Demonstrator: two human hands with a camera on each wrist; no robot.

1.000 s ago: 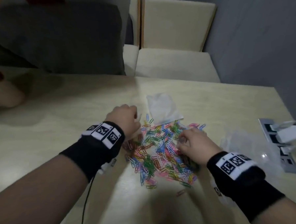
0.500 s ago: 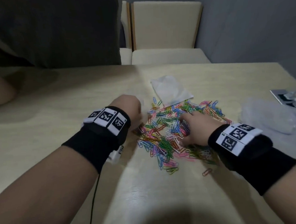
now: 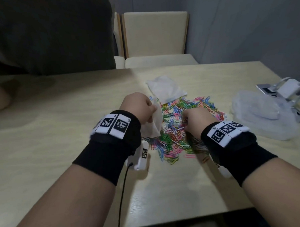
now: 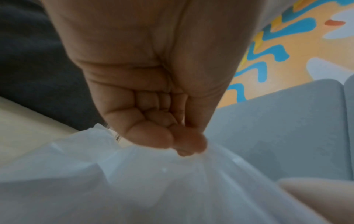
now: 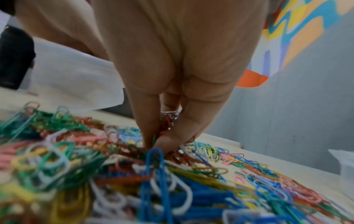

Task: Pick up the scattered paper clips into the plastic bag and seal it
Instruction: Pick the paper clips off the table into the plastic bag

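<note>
While the left hand (image 3: 136, 105) now pinches the plastic bag (image 3: 153, 123) clear of the desk (image 3: 59, 118), right hand (image 3: 196, 118) fingers clamp paper clips (image 3: 174, 129), ready for loading.

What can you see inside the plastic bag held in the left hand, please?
Nothing shows inside the plastic bag: its cloudy film hides the interior, and the left hand pinches its edge. The paper clips lie on the table.

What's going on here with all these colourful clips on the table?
A person is gathering paper clips into a plastic bag. The left hand pinches the bag by its edge beside the pile, while the right hand reaches down into the heap, its fingers closing on a small bunch. Most clips lie loose on the table, so the job is far from done and the bag is not sealed.
</note>
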